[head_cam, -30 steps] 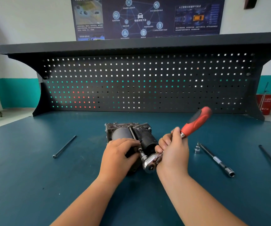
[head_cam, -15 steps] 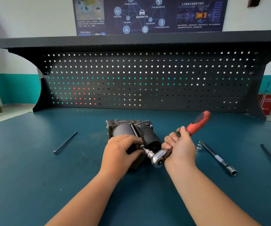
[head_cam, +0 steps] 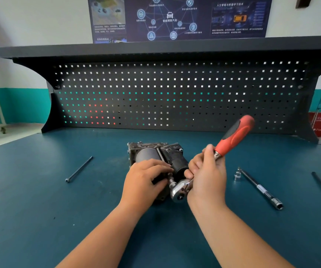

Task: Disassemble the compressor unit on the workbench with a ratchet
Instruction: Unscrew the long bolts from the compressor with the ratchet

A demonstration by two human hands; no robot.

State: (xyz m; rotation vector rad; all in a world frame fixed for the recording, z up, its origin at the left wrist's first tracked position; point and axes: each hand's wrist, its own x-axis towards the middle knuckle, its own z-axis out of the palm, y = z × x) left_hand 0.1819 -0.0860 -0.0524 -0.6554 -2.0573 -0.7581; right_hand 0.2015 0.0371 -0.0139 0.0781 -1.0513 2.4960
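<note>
The compressor unit (head_cam: 155, 157) is located at the centre of the counter (head_cam: 40, 209), well apart from the pegboard (head_cam: 175, 93) at the rear edge. Its near end is gripped by the left hand (head_cam: 146, 180), with the fingers curled over the housing. The ratchet (head_cam: 235, 136) is clamped in the right hand (head_cam: 208, 176) at the steel shank, just below the red grip. Its head is set at the unit's near right side, and its handle is tilted up and to the right. A long bolt (head_cam: 78, 169) is laid well apart on the left. A socket (head_cam: 237, 175) and an extension bar (head_cam: 260, 188) are laid near the right hand. Bare counter is seen between these items.
</note>
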